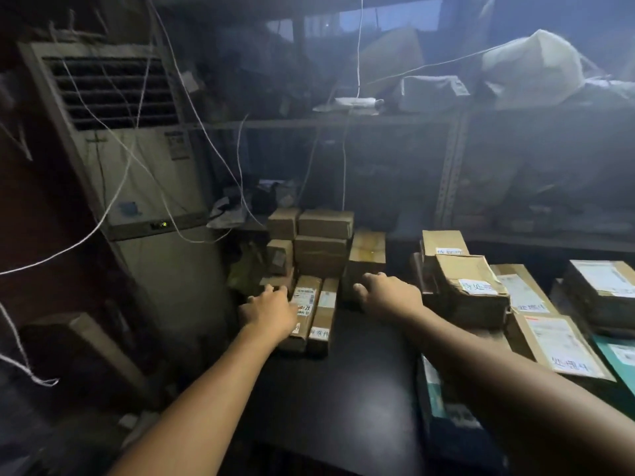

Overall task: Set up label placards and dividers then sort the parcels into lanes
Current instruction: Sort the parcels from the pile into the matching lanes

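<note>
Brown cardboard parcels stand stacked at the back left of the dark table [347,383]. My left hand [271,309] rests with spread fingers on the left side of a long labelled parcel [304,304], beside a second long parcel [324,310]. My right hand [386,292] reaches forward with fingers apart, touching the front of a box [367,252] in the stack. To the right lies another group of parcels, with a torn box [470,280] bearing a handwritten white label, and flat envelopes [556,341] with similar labels.
A tall floor air conditioner [137,166] stands at the left with loose cords hanging across it. Metal shelving [453,173] behind the table holds bags and boxes. A teal package [618,359] lies at the far right. A dark box [446,413] sits under my right forearm.
</note>
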A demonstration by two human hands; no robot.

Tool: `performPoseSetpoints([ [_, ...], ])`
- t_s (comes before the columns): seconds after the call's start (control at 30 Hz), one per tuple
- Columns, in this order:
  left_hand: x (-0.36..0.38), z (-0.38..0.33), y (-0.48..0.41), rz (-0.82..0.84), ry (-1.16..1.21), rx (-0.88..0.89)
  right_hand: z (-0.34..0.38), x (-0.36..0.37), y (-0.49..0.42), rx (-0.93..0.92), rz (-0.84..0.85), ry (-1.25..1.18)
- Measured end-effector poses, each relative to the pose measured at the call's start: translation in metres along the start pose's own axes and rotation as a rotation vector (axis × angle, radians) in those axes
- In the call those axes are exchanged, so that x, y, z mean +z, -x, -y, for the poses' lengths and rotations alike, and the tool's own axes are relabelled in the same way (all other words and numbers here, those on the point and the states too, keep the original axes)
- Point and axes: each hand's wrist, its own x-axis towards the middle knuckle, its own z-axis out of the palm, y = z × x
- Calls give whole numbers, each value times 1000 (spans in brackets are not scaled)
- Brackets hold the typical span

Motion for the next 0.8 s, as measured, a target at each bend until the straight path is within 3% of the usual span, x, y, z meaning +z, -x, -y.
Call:
performPoseSetpoints([
  [0.27, 27, -10, -65, 64, -5, 1, -17, 35, -66, 73, 73, -80],
  [0.6, 34, -70, -161, 27, 103, 45, -61, 53, -174, 279, 97, -293],
  [0.8, 72, -100, -231, 156, 248, 127, -88, 81, -225, 460, 60, -540],
])
